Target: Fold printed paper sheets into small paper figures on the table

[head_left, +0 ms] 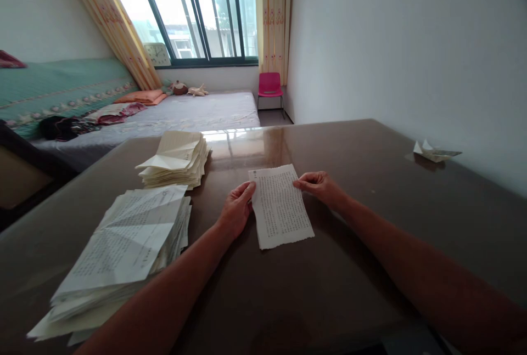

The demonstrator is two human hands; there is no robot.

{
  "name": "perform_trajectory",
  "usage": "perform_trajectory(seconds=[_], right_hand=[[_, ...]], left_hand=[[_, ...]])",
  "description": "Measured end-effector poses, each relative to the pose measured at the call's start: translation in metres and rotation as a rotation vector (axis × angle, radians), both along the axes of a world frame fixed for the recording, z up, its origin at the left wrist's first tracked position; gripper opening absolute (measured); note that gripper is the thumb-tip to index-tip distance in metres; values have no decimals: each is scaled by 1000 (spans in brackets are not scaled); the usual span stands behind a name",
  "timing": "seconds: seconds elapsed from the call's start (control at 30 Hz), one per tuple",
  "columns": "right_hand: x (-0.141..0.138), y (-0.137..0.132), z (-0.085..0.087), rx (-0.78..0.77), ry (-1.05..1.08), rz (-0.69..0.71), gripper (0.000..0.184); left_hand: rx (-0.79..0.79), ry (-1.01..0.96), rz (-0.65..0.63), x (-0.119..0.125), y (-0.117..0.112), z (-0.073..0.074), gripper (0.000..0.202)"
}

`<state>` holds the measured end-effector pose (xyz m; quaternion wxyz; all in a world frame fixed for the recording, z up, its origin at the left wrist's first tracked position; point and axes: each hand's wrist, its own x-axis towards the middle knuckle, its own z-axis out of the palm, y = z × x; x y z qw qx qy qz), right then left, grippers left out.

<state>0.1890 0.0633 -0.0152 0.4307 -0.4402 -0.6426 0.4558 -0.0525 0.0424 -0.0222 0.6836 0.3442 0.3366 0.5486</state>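
A printed sheet of paper (280, 207) with rough, torn-looking edges is held over the brown table, its text side up. My left hand (237, 208) pinches its left edge between thumb and fingers. On the opposite side, my right hand (319, 186) pinches the upper right edge, fingers curled. Whether the sheet is one layer or several I cannot tell. Left of my left hand lies a tall pile of printed sheets (127, 234), the top one creased. Behind that pile stands a second stack of yellowish paper (177, 157), with a folded sheet on top.
The glossy brown table (354, 289) reaches toward the wall on the right. A folded paper boat (434, 152) sits near its right edge. Beyond the table are a bed (222, 108), a pink chair (270, 85) and a window. My left forearm passes in front of the printed pile.
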Motion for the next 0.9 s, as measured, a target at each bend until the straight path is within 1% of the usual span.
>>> perform_trajectory(seconds=[0.13, 0.27, 0.33, 0.4, 0.5, 0.63, 0.77, 0.9], right_hand=[[5, 1, -4, -24, 29, -59, 37], [6, 2, -9, -133, 62, -133, 41], [6, 1, -10, -181, 70, -128, 42], [7, 1, -9, -197, 64, -100, 43], [8, 0, -8, -186, 30, -85, 43], [8, 0, -6, -167, -17, -80, 43], [8, 1, -7, -179, -13, -84, 42], [9, 3, -10, -198, 21, -94, 42]], left_hand=[[2, 43, -31, 0, 0, -1, 27], [-32, 107, 3, -1, 0, -4, 25], [-32, 143, 9, -1, 0, -5, 24], [-21, 156, -13, -2, -1, -4, 26], [-18, 145, -55, -1, -3, -1, 31], [-15, 138, -77, 0, -4, 1, 31], [-13, 137, -83, 0, -4, 0, 32], [4, 149, -134, -1, -5, -1, 36]])
